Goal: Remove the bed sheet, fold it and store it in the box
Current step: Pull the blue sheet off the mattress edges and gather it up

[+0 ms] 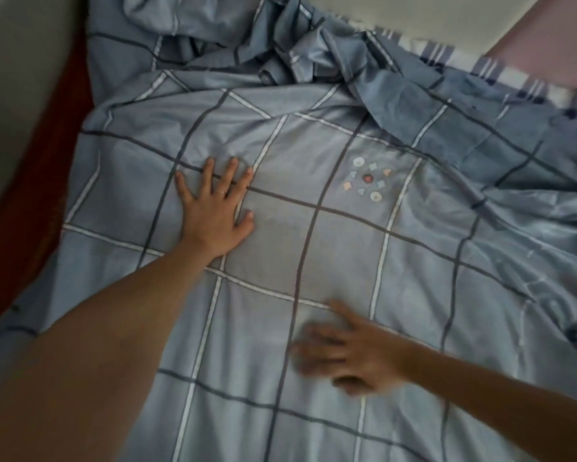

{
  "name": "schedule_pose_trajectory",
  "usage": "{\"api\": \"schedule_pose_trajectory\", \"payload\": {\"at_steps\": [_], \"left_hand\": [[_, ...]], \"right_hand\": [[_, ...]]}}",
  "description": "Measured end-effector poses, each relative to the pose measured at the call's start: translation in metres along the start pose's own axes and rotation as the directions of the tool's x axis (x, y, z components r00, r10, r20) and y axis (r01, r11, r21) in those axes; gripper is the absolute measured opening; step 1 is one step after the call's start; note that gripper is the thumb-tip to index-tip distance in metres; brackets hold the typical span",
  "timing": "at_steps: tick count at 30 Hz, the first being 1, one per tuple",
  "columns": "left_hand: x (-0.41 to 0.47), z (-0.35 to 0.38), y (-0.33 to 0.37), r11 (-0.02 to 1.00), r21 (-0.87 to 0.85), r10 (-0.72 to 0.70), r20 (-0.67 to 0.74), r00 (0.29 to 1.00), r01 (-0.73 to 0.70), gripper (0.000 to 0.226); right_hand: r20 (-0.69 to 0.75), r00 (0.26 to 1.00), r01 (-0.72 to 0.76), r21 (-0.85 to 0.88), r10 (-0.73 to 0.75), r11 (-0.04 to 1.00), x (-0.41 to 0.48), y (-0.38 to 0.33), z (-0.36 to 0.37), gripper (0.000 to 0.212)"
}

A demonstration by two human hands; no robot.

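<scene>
The pale blue bed sheet [347, 248], checked with dark and white lines, lay spread across the bed and covered nearly all of it. Its near part lay fairly smooth. Toward the far end it was bunched into a crumpled heap [263, 38], and on the right it rumpled into loose folds.

The person's left hand [213, 211] lay palm down on the sheet, left of the middle, fingers straight and fanned apart, gripping nothing. A thin ring [224, 193] showed on one finger. The right hand [353, 355] was nearer to the person and lower on the sheet, and it was blurred. Its fingers seemed stretched out flat and pointing left across the fabric, with nothing held, though I could not be sure how firmly it touched.

A small cluster of coloured shapes [367, 179], printed or stitched, sat on the sheet right of the left hand and beyond the right one.

Along the bed's left side ran a dark red edge [23, 201]. At the far right corner a white cloth with blue stripes [447, 55] showed from under the sheet, beside a pale pink surface [553, 38].
</scene>
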State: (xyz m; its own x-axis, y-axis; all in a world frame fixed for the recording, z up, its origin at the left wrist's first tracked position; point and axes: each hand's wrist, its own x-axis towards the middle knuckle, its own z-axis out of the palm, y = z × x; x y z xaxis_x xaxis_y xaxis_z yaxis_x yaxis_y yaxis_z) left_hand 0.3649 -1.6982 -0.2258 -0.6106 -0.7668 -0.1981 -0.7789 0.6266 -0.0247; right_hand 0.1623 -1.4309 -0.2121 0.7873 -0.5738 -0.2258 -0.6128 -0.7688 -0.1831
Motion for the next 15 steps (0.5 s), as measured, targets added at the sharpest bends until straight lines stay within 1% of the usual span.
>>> {"api": "schedule_pose_trajectory", "payload": {"at_steps": [1,2,3,4,5,6,7,8,9,10,11,12,13,14,15], "left_hand": [[-0.005,0.002,0.003,1.0,0.013,-0.008,0.018,1.0,0.008,0.072],[-0.009,0.002,0.005,0.999,0.044,-0.008,0.012,1.0,0.007,0.07],[-0.009,-0.002,0.007,0.997,0.078,-0.026,0.017,1.0,0.025,0.068],[-0.008,-0.007,0.01,0.991,0.119,-0.065,0.03,0.997,0.061,0.065],[-0.011,-0.014,0.016,0.979,0.172,-0.119,0.051,0.992,0.108,0.063],[-0.019,-0.022,0.028,0.964,0.215,-0.174,0.081,0.981,0.154,0.061],[-0.029,-0.026,0.045,0.959,0.224,-0.198,0.083,0.977,0.175,0.06],[-0.045,-0.026,0.069,0.966,0.206,-0.172,0.048,0.984,0.159,0.06],[-0.06,-0.026,0.088,0.977,0.179,-0.124,0.014,0.992,0.12,0.059],[-0.083,-0.024,0.111,0.989,0.133,-0.067,-0.011,0.998,0.068,0.06],[-0.11,-0.018,0.136,0.997,0.078,-0.005,-0.03,1.0,0.007,0.061],[-0.135,-0.013,0.159,0.999,0.026,0.049,-0.044,0.998,-0.048,0.062],[-0.156,-0.009,0.175,0.997,-0.011,0.08,-0.025,0.997,-0.08,0.063],[-0.177,-0.009,0.192,0.994,-0.037,0.107,0.014,0.994,-0.107,0.064],[-0.202,-0.009,0.211,0.989,-0.046,0.145,0.067,0.987,-0.142,0.064]], "right_hand": [[0.048,0.99,-0.124,-0.097,0.129,0.988,-0.031,0.014,0.011,0.061],[0.004,0.924,-0.376,-0.155,0.381,0.914,-0.062,0.034,0.022,0.06],[-0.068,0.729,-0.683,-0.139,0.681,0.717,-0.091,0.058,0.024,0.059],[-0.078,0.41,-0.912,-0.066,0.909,0.405,-0.114,0.077,0.018,0.058],[0.016,0.054,-0.997,0.055,0.998,0.053,-0.134,0.086,0.008,0.058],[0.11,-0.203,-0.96,0.17,0.973,-0.22,-0.147,0.089,-0.003,0.057],[0.172,-0.335,-0.902,0.225,0.926,-0.368,-0.152,0.082,-0.009,0.054],[0.157,-0.369,-0.875,0.275,0.916,-0.399,-0.152,0.061,-0.009,0.052],[0.107,-0.292,-0.891,0.332,0.951,-0.31,-0.14,0.042,-0.007,0.052],[0.004,-0.165,-0.921,0.357,0.986,-0.156,-0.128,0.01,0.0,0.056],[-0.117,-0.002,-0.947,0.318,0.993,0.036,-0.115,-0.033,0.008,0.06],[-0.202,0.192,-0.94,0.242,0.96,0.239,-0.103,-0.08,0.021,0.063],[-0.255,0.39,-0.893,0.133,0.885,0.431,-0.09,-0.124,0.035,0.062],[-0.243,0.583,-0.795,0.027,0.775,0.606,-0.085,-0.172,0.048,0.059],[-0.199,0.74,-0.664,-0.064,0.643,0.745,-0.092,-0.221,0.061,0.054]]}}
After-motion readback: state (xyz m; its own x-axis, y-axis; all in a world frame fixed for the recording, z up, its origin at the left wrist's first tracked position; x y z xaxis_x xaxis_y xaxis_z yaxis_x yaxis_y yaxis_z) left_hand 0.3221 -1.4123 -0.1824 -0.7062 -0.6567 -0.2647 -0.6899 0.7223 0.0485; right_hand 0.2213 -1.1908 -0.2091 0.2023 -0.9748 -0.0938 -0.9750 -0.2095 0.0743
